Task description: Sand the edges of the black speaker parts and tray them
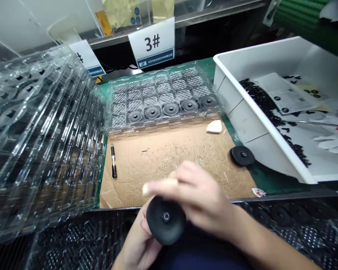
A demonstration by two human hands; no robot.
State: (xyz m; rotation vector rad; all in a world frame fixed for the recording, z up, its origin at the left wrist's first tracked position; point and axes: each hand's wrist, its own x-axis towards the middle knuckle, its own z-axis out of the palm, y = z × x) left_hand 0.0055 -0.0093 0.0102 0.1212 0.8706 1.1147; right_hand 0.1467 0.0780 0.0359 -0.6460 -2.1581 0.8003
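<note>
Head view over a white plastic bin (239, 108), a clear plastic tray (163, 125) and a cardboard sheet (169, 161), with a black disc (165, 221) near the sheet's edge, cupped underneath by the left hand (138, 243) and gripped from above by the half-closed right hand (197, 195)

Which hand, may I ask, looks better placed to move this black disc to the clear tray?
Probably the right hand: it sits over the black disc, nearer the clear tray, while the left hand cradles it from below.

Discs (162, 108) in plastic tray (163, 129) behind cardboard sheet (186, 150)
</note>
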